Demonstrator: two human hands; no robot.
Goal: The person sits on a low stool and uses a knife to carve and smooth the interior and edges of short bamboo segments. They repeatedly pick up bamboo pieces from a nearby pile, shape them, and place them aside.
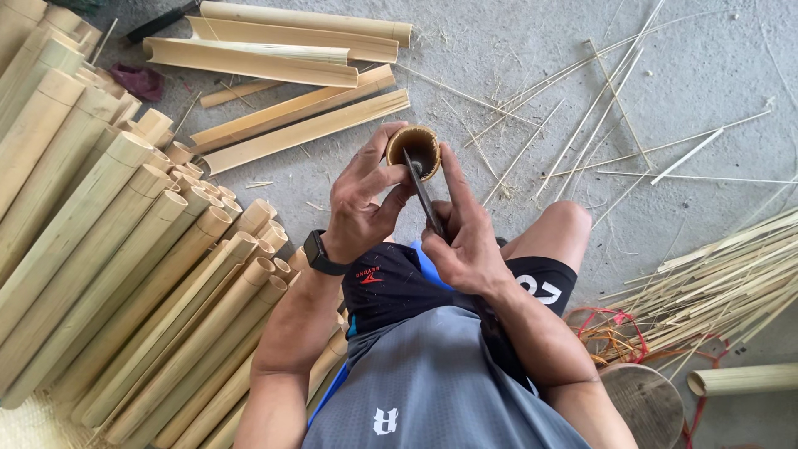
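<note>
A short upright piece of bamboo tube (413, 148) stands in front of my knees, its hollow end facing up. My left hand (359, 199) wraps around its left side, thumb and fingers on the rim. My right hand (464, 233) grips a dark knife blade (422, 193) whose tip rests across the tube's open end. A black watch (320, 253) sits on my left wrist.
A big stack of bamboo poles (108, 249) lies at the left. Split bamboo halves (291, 83) lie on the concrete floor behind. Thin bamboo strips (598, 108) are scattered at the right, with a bundle of splints (723, 283), a wooden stool (647, 403) and red-orange string (615, 333).
</note>
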